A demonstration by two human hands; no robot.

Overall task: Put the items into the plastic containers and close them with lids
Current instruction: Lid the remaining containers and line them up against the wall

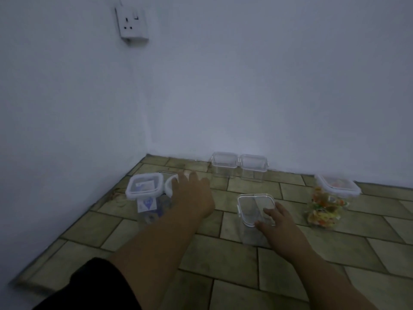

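An open, empty clear plastic container [250, 209] stands on the tiled floor at the centre. My right hand [281, 222] grips its near right corner, thumb on the rim. My left hand [192, 193] reaches forward with fingers stretched out over a white-rimmed lid [170, 185], which it mostly hides; the view is blurred and I cannot see a grip. Just left of that stands a lidded container [143, 191] holding white and blue packets. At the right, a lidded container [326, 202] is full of colourful items.
Two clear lidded containers, one on the left [224, 164] and one on the right [253, 167], stand side by side against the back wall. The walls meet in a corner at the left, with a wall socket [133, 23] high up. The floor has a brick-patterned covering.
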